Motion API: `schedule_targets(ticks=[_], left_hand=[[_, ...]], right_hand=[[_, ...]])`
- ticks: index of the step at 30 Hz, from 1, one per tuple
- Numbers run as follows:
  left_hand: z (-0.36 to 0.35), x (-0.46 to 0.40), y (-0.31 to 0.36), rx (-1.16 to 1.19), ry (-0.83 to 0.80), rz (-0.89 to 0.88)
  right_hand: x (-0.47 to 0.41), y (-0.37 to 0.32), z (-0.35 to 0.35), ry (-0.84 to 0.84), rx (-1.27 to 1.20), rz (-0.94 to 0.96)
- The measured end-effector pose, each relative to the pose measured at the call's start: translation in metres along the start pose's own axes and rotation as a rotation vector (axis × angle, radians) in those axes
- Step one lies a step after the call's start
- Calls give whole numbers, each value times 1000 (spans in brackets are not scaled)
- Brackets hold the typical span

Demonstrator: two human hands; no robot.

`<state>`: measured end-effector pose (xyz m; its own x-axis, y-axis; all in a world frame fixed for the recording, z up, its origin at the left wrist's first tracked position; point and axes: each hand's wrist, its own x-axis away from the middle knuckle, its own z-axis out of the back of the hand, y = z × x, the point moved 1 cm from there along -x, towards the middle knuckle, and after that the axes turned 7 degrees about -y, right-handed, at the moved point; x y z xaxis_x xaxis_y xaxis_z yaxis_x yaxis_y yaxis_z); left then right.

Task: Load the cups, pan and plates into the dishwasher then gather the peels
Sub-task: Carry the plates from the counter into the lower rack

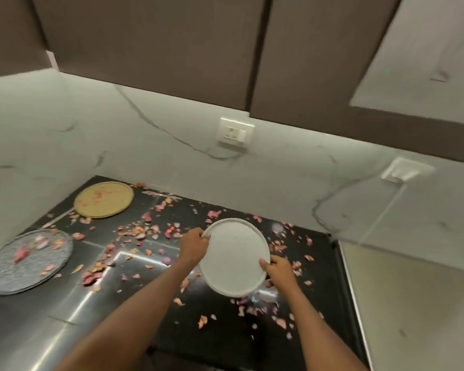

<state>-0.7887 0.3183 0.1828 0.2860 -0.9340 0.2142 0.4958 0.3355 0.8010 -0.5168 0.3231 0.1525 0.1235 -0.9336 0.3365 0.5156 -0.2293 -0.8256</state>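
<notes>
A white plate (233, 257) is held above the black table (324, 277), tilted, with its face turned toward the camera. It is gripped at two opposite edges: the left hand (194, 243) is curled over the upper-left rim, and the right hand (279, 269) pinches the lower-right rim, thumb on the face. Peels (137, 231) are scattered across the table beneath and around the plate. A yellow plate (103, 199) lies flat near the back wall, and a grey plate (28, 261) lies flat at the left edge; peels are seen on both. No dishwasher, cup or pan is shown.

Risks, as judged: the plate is held by its rim only, so a slip could be caused by a smooth or wet edge once one hand is released for carrying. If the two remaining plates are lifted untilted, their peels could be carried to the dishwasher; if tipped carelessly, the peels could be spread onto the floor, making gathering harder.
</notes>
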Motion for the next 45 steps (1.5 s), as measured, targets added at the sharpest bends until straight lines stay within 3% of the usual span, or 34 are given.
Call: schedule_targets(ticks=[9,16,30,45], left_hand=[[-141,74,65,-120,-319,-137],[-211,119,100,-136,-504,-207],[-338,189,123,-211,-838,-292],[-411,279,107,-341,-1204,-382]], right_hand=[[113,116,97,346,-143,-240],[182,172,140,558,-283,-296],[300,252,132,999,-922,-463],[397,312,81,1288,-1076,-683]])
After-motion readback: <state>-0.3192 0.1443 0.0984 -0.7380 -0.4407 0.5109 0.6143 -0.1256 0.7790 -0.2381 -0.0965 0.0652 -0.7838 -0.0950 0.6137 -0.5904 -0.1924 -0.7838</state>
